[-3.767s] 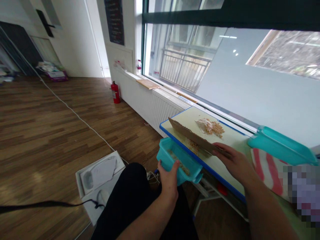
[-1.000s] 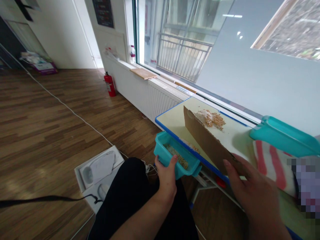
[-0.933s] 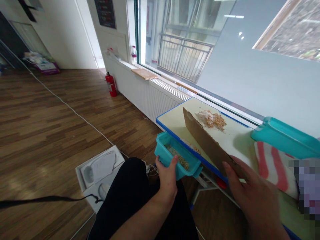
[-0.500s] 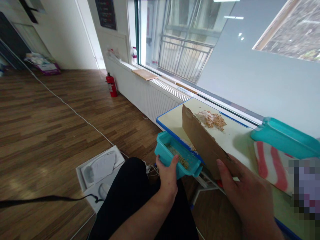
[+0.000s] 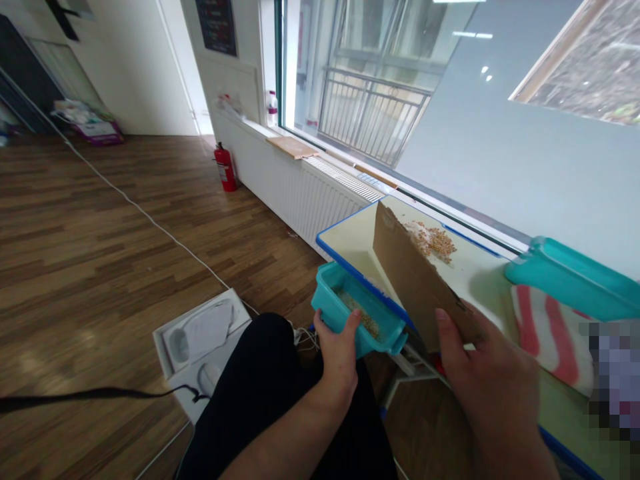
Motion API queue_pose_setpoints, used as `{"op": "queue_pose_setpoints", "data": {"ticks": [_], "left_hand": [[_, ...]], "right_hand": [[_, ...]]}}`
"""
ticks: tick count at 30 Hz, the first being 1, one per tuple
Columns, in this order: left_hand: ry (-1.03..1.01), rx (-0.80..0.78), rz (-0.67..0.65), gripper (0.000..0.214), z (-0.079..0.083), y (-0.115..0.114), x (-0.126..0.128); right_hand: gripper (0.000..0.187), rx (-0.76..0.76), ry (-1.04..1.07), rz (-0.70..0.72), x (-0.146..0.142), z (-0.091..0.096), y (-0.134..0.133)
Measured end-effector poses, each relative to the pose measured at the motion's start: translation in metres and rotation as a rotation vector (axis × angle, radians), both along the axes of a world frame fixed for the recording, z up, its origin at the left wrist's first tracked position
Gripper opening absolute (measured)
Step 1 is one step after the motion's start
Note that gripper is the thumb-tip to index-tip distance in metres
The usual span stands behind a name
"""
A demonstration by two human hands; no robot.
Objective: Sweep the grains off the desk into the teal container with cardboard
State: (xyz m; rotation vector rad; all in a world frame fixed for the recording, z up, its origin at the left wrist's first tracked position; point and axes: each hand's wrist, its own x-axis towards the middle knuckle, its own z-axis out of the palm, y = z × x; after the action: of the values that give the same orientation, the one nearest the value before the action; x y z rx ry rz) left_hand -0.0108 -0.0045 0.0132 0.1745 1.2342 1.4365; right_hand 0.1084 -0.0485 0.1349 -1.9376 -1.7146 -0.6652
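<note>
My left hand [image 5: 339, 343] grips the near wall of a teal plastic bin [image 5: 327, 293], held just below the blue edge of a pale table [image 5: 345, 237]. Small grains [image 5: 367, 323] lie in the bin's bottom. In my right hand [image 5: 480, 367] is a flat piece of brown cardboard [image 5: 410, 273], stood on its long edge over the tabletop, thumb on the near face. Behind the cardboard sits a pile of orange-tan grains with white powder [image 5: 433, 241]. The fingers of my right hand behind the cardboard are mostly hidden.
A second teal bin [image 5: 575, 277] and a red-and-white striped cloth [image 5: 550, 333] are on the table's right. A white radiator [image 5: 295, 193] runs beneath the window. On the floor stand a red fire extinguisher [image 5: 225, 168] and an open white box [image 5: 165, 340]; a white cable crosses it.
The cardboard has shifted slightly right, away from the table's front edge and nearer the pile. Grains that were at the edge above the bin are mostly gone. My left hand keeps its hold.
</note>
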Motion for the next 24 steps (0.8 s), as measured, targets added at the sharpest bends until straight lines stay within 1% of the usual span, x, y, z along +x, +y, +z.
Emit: {"op": "queue_pose_setpoints", "data": {"ticks": [3, 5, 11, 15, 19, 24], "left_hand": [[0.012, -0.005, 0.001, 0.088, 0.000, 0.000, -0.001], [0.021, -0.004, 0.003, 0.087, -0.001, 0.001, -0.001], [0.003, 0.006, 0.011, 0.088, -0.002, 0.002, -0.002], [-0.009, -0.002, 0.020, 0.089, -0.001, 0.002, -0.004], [-0.013, -0.001, 0.023, 0.090, -0.001, 0.003, -0.004], [-0.005, 0.001, 0.033, 0.087, 0.000, 0.004, -0.005]], "right_hand": [[0.032, 0.099, -0.091, 0.095, -0.002, -0.004, 0.004], [0.030, 0.140, -0.131, 0.127, -0.004, -0.004, 0.003], [0.031, 0.101, -0.109, 0.147, -0.014, 0.002, -0.006], [0.034, 0.082, -0.085, 0.097, -0.020, 0.001, -0.007], [0.034, 0.105, -0.076, 0.051, -0.020, -0.002, 0.000], [0.028, 0.113, -0.068, 0.166, -0.017, -0.003, 0.010]]}}
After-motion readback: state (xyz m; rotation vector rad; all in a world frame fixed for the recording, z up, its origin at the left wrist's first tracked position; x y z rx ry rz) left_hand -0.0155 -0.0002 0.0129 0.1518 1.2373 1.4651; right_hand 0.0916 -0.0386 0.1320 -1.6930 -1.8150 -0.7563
